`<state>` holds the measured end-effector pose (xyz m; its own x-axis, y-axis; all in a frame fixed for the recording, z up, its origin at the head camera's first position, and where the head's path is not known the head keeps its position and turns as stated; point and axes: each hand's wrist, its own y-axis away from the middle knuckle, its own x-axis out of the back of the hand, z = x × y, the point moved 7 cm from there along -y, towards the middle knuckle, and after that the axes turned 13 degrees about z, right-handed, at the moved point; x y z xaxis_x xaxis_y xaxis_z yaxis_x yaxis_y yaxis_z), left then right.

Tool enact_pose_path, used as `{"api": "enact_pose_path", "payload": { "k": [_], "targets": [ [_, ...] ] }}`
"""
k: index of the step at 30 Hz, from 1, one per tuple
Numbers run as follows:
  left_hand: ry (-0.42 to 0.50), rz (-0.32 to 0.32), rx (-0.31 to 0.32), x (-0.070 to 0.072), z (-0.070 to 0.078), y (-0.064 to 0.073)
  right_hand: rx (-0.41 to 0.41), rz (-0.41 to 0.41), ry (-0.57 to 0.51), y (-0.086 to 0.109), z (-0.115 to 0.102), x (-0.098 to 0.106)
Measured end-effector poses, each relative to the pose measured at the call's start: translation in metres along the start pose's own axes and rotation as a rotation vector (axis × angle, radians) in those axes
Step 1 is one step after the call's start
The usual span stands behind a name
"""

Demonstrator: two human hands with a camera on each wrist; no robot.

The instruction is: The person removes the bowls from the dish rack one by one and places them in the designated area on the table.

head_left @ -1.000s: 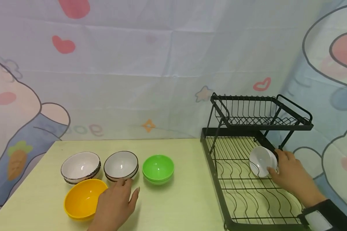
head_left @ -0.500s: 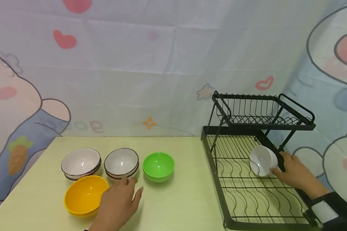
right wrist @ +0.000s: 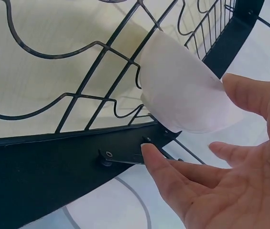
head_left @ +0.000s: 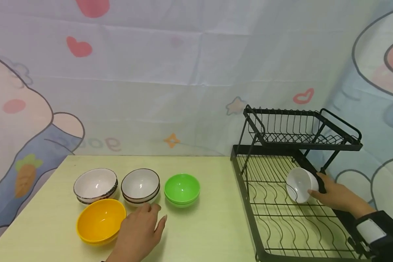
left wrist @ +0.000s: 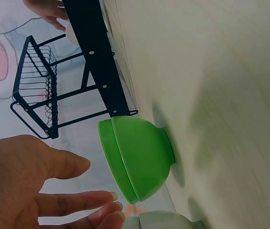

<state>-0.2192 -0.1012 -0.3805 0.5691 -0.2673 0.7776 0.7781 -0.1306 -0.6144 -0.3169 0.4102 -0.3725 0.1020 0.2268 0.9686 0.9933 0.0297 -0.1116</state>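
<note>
A small white bowl (head_left: 299, 185) stands tilted on its side among the wires of the black dish rack (head_left: 260, 233). Beside it is my right hand (head_left: 335, 196), thumb tip at the bowl's edge and the other fingers spread apart behind it, as the right wrist view shows. My left hand (head_left: 139, 231) hovers over the table with loose fingers and holds nothing. Just beyond its fingertips are two nested dark-rimmed white bowls (head_left: 140, 183) and a stack of green bowls (head_left: 182, 187). Yellow bowls (head_left: 101, 220) sit left of that hand, partly hidden by it.
Larger dark-rimmed white bowls (head_left: 95, 183) are stacked at the back left of the pale table (head_left: 213, 211). The rack's raised upper shelf (head_left: 299, 136) overhangs its far end. Behind everything hangs a printed cloth (head_left: 157, 91).
My right thumb has come from inside the white bowl to its outer edge, and the hand has drawn right, away from it. My left hand has shifted slightly right. The camera view has shifted slightly.
</note>
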Motion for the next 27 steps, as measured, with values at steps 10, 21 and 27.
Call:
{"api": "enact_pose_path", "payload": {
  "k": [10,21,27],
  "targets": [
    [-0.007,0.006,-0.001,0.000,0.000,0.002,0.041,0.011,-0.012,-0.004,-0.006,-0.001],
    [-0.007,-0.011,0.004,0.000,-0.002,0.002,0.058,-0.059,-0.022,-0.003,-0.008,-0.012],
    [-0.012,0.001,0.004,0.001,-0.004,0.003,0.083,-0.016,-0.027,-0.007,-0.012,-0.011]
  ]
}}
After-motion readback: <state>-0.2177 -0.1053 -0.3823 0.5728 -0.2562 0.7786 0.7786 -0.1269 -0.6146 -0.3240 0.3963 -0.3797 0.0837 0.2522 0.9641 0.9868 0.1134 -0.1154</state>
